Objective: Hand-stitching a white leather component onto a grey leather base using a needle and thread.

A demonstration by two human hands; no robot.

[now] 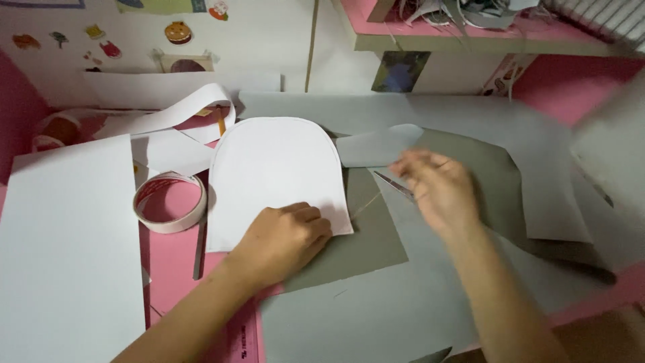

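My left hand (282, 242) presses flat on the lower right corner of a white arch-shaped paper piece (272, 168) that lies on a pink work surface (175, 259). My right hand (437, 188) is blurred by motion and grips a pair of scissors (395, 185), blades pointing left toward the arch's right edge. The scissors sit over grey sheets of paper (376, 242), one of them olive-grey. A small rounded grey offcut (376, 144) lies just above the scissors.
A roll of white tape (169, 202) lies left of the arch. A large white sheet (67, 249) covers the left side. Curled white paper strips (181, 111) lie behind. A pink shelf (470, 33) with paper scraps stands at the back right.
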